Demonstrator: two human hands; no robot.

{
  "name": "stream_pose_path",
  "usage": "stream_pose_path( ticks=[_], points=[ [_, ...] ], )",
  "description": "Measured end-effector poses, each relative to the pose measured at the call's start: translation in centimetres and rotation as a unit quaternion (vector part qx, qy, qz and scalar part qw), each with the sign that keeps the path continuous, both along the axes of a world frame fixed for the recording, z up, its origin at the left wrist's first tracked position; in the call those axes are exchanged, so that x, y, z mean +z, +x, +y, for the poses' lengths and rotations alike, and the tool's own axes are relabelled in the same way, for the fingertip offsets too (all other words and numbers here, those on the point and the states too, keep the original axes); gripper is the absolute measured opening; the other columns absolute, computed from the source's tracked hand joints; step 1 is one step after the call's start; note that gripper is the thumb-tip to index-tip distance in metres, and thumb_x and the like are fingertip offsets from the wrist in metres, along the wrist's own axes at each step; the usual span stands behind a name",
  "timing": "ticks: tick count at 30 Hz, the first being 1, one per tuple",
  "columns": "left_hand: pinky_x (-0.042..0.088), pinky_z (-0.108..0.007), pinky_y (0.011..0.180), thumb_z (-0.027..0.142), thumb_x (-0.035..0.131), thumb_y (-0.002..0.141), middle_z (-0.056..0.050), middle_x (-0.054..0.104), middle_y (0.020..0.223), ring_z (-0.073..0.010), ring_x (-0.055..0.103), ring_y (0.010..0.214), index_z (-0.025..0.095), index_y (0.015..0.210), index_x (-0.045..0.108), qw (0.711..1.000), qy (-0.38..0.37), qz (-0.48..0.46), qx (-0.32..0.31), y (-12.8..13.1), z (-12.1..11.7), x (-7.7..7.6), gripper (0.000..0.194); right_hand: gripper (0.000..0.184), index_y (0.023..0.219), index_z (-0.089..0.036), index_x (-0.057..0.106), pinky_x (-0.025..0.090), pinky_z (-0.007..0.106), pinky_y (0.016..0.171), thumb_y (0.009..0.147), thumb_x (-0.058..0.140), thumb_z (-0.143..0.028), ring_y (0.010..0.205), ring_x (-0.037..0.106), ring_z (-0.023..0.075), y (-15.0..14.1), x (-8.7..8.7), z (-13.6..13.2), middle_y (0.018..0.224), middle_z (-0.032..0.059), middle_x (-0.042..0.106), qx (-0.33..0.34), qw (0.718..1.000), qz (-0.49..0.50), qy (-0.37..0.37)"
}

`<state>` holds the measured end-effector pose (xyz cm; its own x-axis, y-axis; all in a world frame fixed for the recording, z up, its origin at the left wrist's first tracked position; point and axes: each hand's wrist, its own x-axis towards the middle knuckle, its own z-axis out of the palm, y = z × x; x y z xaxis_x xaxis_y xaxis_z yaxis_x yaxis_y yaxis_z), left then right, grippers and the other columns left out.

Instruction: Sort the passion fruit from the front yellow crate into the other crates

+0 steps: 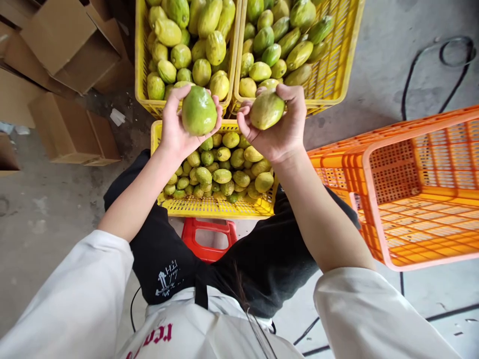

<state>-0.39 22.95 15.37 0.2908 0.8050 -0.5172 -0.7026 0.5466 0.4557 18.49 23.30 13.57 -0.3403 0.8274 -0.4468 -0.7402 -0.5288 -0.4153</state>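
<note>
My left hand is closed round a round, glossy green papaya. A smaller yellow-green papaya, tapered at one end, sits in my right hand, with the fingers curled about it. Both fruits are held up side by side, above the far edge of the near yellow crate. That crate holds many small green and yellow papayas between my knees. Beyond my hands stand two more yellow crates, the left one full of larger papayas and the right one partly filled.
Orange crates lie on their side at my right. Brown cardboard boxes are heaped at the left. A red stool shows below the near crate. A black cable runs over the concrete floor at the right.
</note>
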Motion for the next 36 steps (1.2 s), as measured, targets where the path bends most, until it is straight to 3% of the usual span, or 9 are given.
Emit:
stream_pose_path(
  ticks=[5, 8, 13, 17, 22, 25, 29, 33, 36],
  points=[
    [0.062, -0.038, 0.083, 0.042, 0.033, 0.098, -0.006, 0.068, 0.104, -0.0277, 0.064, 0.121, 0.018, 0.110, 0.054, 0.999, -0.033, 0.014, 0.032, 0.5, -0.2, 0.4, 0.035, 0.003, 0.084, -0.027, 0.057, 0.058, 0.020, 0.071, 0.084, 0.055, -0.025, 0.074, 0.064, 0.0095, -0.6, -1.0, 0.3, 0.077, -0.0054, 0.066, -0.001, 0.999, -0.049, -0.012],
    [0.061, -0.041, 0.084, 0.035, 0.027, 0.100, -0.007, 0.062, 0.121, -0.0302, 0.060, 0.128, 0.017, 0.121, 0.051, 0.997, -0.049, 0.030, 0.044, 0.7, -0.3, 0.8, 0.037, 0.018, 0.080, -0.028, 0.055, 0.060, 0.027, 0.076, 0.075, 0.073, -0.028, 0.081, 0.066, 0.0148, -0.7, -1.6, 0.3, 0.076, -0.0051, 0.066, -0.011, 0.996, -0.089, -0.001],
    [0.060, -0.032, 0.081, 0.042, 0.022, 0.103, -0.005, 0.061, 0.119, -0.0284, 0.062, 0.125, 0.016, 0.126, 0.051, 0.998, -0.035, 0.016, 0.046, 0.7, 0.1, 1.2, 0.045, 0.030, 0.085, -0.032, 0.058, 0.060, 0.045, 0.086, 0.069, 0.080, -0.044, 0.113, 0.064, 0.0294, -0.5, -0.7, 0.2, 0.092, -0.0007, 0.072, 0.009, 0.988, -0.130, 0.082],
    [0.062, -0.023, 0.072, 0.051, 0.038, 0.099, -0.008, 0.067, 0.107, -0.0261, 0.068, 0.115, 0.017, 0.121, 0.055, 0.997, -0.049, 0.011, 0.050, 0.3, 0.4, 1.0, 0.044, 0.034, 0.090, -0.033, 0.062, 0.057, 0.043, 0.094, 0.065, 0.082, -0.046, 0.121, 0.061, 0.0282, -1.2, 0.6, 0.5, 0.101, -0.0019, 0.074, 0.021, 0.984, -0.122, 0.125],
    [0.063, -0.026, 0.067, 0.050, 0.039, 0.098, -0.009, 0.071, 0.099, -0.0267, 0.071, 0.107, 0.019, 0.116, 0.059, 0.997, -0.044, 0.038, 0.043, -0.2, 0.6, 0.4, 0.041, 0.044, 0.091, -0.029, 0.063, 0.056, 0.036, 0.090, 0.062, 0.084, -0.054, 0.102, 0.065, 0.0229, -2.5, 0.2, 1.0, 0.085, -0.0010, 0.070, 0.025, 0.992, -0.100, 0.070],
    [0.063, -0.027, 0.068, 0.051, 0.039, 0.098, -0.010, 0.071, 0.101, -0.0283, 0.070, 0.110, 0.018, 0.115, 0.060, 0.998, -0.036, 0.040, 0.017, -0.1, 0.6, 0.3, 0.042, 0.041, 0.086, -0.028, 0.059, 0.058, 0.031, 0.083, 0.060, 0.086, -0.044, 0.090, 0.065, 0.0190, -2.3, -0.8, 0.9, 0.076, -0.0029, 0.065, 0.019, 0.995, -0.091, 0.033],
    [0.064, -0.036, 0.077, 0.048, 0.031, 0.101, -0.008, 0.070, 0.112, -0.0312, 0.065, 0.122, 0.017, 0.122, 0.058, 0.999, -0.021, 0.044, -0.020, 0.4, 0.4, 0.6, 0.046, 0.030, 0.083, -0.030, 0.056, 0.060, 0.030, 0.079, 0.062, 0.078, -0.032, 0.097, 0.066, 0.0193, -1.0, -1.3, 0.7, 0.089, -0.0031, 0.070, 0.013, 0.992, -0.110, 0.060],
    [0.061, -0.047, 0.090, 0.037, 0.028, 0.102, -0.008, 0.069, 0.126, -0.0329, 0.059, 0.131, 0.019, 0.132, 0.053, 0.998, -0.025, 0.042, -0.042, 1.0, 0.1, 0.9, 0.043, 0.025, 0.086, -0.034, 0.060, 0.060, 0.032, 0.073, 0.067, 0.075, -0.038, 0.091, 0.066, 0.0213, 0.1, -0.8, 0.6, 0.083, -0.0040, 0.067, 0.008, 0.983, -0.168, 0.073],
    [0.060, -0.048, 0.094, 0.039, 0.032, 0.104, -0.006, 0.068, 0.129, -0.0324, 0.058, 0.132, 0.022, 0.136, 0.051, 0.998, -0.015, 0.032, -0.051, 1.3, 0.0, 0.8, 0.042, 0.031, 0.088, -0.033, 0.061, 0.058, 0.032, 0.076, 0.065, 0.077, -0.046, 0.091, 0.065, 0.0213, 0.0, -0.3, 0.6, 0.083, -0.0036, 0.067, 0.007, 0.985, -0.147, 0.088]
  ],
)
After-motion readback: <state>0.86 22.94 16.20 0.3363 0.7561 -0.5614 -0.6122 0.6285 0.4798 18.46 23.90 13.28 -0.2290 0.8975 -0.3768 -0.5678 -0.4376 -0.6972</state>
